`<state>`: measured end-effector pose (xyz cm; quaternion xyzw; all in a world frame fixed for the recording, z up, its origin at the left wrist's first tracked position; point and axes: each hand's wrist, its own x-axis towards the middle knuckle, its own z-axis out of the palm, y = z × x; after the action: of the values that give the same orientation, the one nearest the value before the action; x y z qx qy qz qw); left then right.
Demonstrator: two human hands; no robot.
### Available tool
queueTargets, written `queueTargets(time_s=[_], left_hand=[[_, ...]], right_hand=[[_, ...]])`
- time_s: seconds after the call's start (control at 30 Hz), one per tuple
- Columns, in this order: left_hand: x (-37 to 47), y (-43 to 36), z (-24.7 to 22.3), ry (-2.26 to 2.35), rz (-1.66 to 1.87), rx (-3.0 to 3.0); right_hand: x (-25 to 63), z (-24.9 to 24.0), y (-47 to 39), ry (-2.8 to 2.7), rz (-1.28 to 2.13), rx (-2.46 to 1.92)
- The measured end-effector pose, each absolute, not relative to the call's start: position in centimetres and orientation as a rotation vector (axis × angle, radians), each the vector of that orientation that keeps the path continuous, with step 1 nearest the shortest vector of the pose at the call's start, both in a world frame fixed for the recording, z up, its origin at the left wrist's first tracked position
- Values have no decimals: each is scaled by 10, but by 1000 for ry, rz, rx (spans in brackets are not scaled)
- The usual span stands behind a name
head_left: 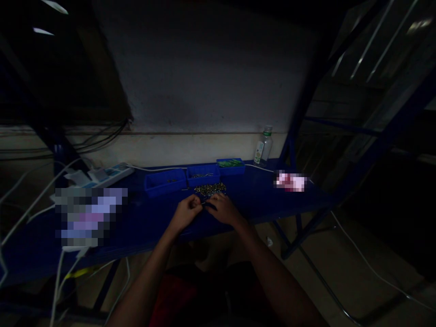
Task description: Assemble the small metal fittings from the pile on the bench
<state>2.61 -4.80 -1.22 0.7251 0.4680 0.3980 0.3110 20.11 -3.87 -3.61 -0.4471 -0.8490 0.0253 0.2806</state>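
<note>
Both of my hands are close together at the front of the blue table [146, 227]. The left hand [186, 212] is closed in a pinch, and a thin, shiny metal piece [203, 203] juts from its fingertips toward the other hand. Opposite it, my right hand [223, 209] has its fingers curled near that piece; whatever they hold is too small and dark to make out. Just beyond the fingers lies a pile of small brass-coloured and silvery metal parts [210, 188], its near edge partly covered by the right hand.
Behind the pile stand a blue bin [165, 182] with few parts, a blue bin [203, 180] of metal pieces and a blue bin [231, 170] with green contents. A clear bottle [263, 147] stands by the wall. A power strip [112, 174] and blurred-out bright objects flank the work.
</note>
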Motion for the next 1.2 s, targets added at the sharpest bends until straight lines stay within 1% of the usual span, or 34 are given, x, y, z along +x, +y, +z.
queueTargets(time_s=[0.33,0.63,0.83,1.1,1.2], left_hand=[[26,-45,-17,1220,1002,2000],[26,-44,-17,1183,997,1977],[26,-46,-16,1107,937,1990],[27,-42,-18,1145,980,1993],[27,-41,-19,1173,948,1992]], right_hand=[[202,-41,-35,-2250,93,-1172],[203,-36,-39,-2095,235,-1053],[203,-34,-40,-2124,369,-1016],[203,-34,-40,-2116,415,-962],[204,-34,-40,-2088,424,-959]])
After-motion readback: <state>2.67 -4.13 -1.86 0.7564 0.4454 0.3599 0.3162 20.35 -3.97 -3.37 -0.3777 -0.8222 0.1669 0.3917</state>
